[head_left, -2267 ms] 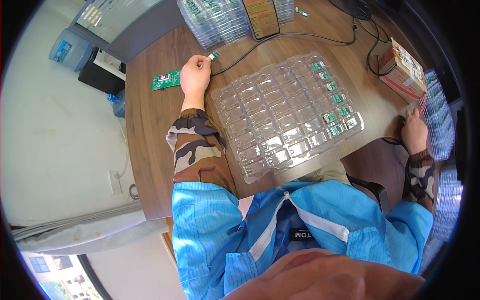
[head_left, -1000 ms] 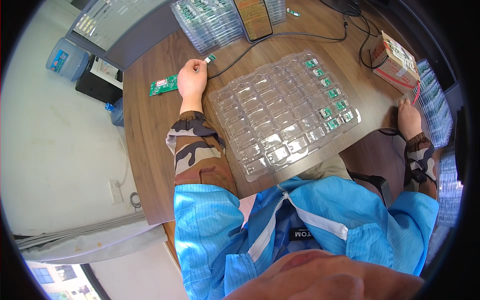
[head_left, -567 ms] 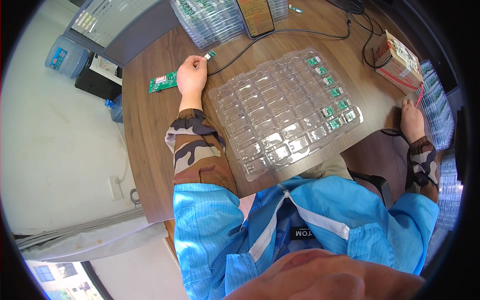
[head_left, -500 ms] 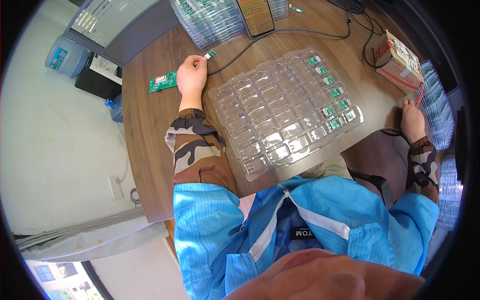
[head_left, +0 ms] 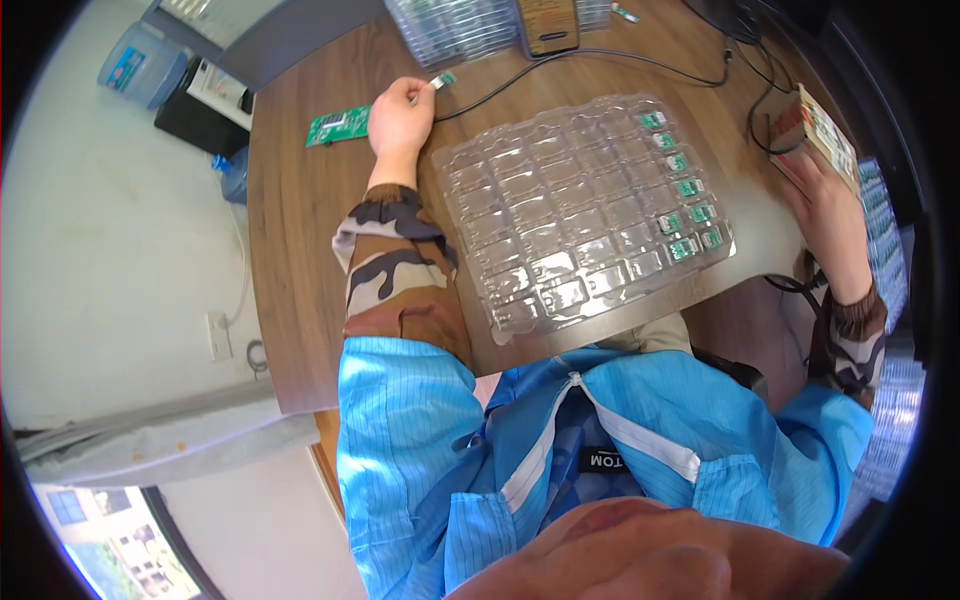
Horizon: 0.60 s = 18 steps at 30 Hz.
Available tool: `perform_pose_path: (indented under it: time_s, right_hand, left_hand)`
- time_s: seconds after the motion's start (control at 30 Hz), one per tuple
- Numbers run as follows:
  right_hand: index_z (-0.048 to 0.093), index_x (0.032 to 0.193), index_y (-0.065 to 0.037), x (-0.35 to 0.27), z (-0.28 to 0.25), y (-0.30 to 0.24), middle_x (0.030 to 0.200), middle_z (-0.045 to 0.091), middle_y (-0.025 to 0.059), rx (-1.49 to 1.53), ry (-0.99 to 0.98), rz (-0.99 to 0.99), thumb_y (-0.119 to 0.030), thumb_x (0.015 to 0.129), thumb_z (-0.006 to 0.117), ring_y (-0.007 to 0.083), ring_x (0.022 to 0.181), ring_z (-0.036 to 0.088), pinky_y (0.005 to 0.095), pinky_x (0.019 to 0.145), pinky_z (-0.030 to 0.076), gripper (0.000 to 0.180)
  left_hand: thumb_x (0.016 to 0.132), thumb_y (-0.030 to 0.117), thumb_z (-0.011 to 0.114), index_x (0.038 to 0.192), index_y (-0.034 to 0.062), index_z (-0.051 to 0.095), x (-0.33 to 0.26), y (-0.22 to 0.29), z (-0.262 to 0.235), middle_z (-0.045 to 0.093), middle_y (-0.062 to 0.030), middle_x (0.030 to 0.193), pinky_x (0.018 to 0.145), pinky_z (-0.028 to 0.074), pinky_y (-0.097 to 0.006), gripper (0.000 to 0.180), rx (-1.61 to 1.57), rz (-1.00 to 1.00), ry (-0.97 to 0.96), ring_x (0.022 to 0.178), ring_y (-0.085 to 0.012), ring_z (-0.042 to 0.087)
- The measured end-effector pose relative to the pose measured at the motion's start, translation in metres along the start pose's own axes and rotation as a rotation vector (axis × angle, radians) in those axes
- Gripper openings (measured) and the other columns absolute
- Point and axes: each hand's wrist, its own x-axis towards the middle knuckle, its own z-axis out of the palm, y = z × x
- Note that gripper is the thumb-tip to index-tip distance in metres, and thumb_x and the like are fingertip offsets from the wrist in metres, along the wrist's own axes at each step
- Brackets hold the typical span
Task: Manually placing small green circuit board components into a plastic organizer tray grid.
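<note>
My left hand point(head_left: 402, 118) pinches a small green circuit board point(head_left: 444, 80) between thumb and fingertips. Beside that hand lies a larger green circuit board point(head_left: 338, 126) with a small display, its right end hidden behind the hand. My right hand point(head_left: 832, 215) grips the near side of a red and tan cardboard box point(head_left: 822, 133); its thumb is hidden. Between my hands is a clear plastic blister tray point(head_left: 560, 215), with several small green boards point(head_left: 688, 188) seated in its right-hand pockets and the other pockets bare.
Stacked clear trays point(head_left: 455, 30) stand at the back beside a phone-like device point(head_left: 548, 25). A black cable point(head_left: 590, 52) crosses the wooden table point(head_left: 300, 250) behind the tray. More stacked trays point(head_left: 885, 240) are at the far right. A loose small board point(head_left: 625, 13) lies at the back.
My right hand has moved up from below the box onto its side, and the box looks tilted. The larger board's display no longer glows red. My left hand keeps its pinch; the whole view has shifted.
</note>
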Motion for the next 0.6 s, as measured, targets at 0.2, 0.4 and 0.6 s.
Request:
perform_pose_path:
  time_s: [0.2,0.4,0.6]
  right_hand:
    - [0.055,0.08,-0.005,0.166,0.043,-0.134,0.072,0.058,0.0108,0.549,0.142,-0.607,-0.016,0.077,0.052,0.0276,0.069,0.056,0.0355,0.061,0.044,0.012]
    - [0.06,0.092,-0.005,0.257,0.11,-0.219,0.082,0.061,0.0125,0.56,-0.07,-0.47,-0.017,0.068,0.057,0.0265,0.077,0.059,0.0338,0.07,0.046,0.027]
    - [0.063,0.075,-0.005,0.262,0.108,-0.235,0.071,0.059,0.0167,0.482,-0.05,-0.482,-0.011,0.067,0.057,0.0321,0.073,0.058,0.0383,0.064,0.046,0.012]
  left_hand:
    - [0.071,0.029,0.056,0.075,0.0125,0.062,-0.001,-0.007,-0.002,0.062,-0.0063,0.072,0.064,0.045,-0.035,0.018,-0.026,-0.036,0.012,0.071,-0.0255,0.058]
    - [0.071,0.027,0.057,0.075,0.0126,0.062,-0.003,0.0,0.0,0.062,-0.0064,0.073,0.064,0.045,-0.035,0.016,-0.034,-0.055,0.005,0.072,-0.0254,0.058]
    - [0.07,0.028,0.057,0.074,0.0121,0.061,-0.002,-0.007,0.003,0.062,-0.008,0.073,0.064,0.045,-0.036,0.017,0.006,-0.047,0.043,0.073,-0.0275,0.058]
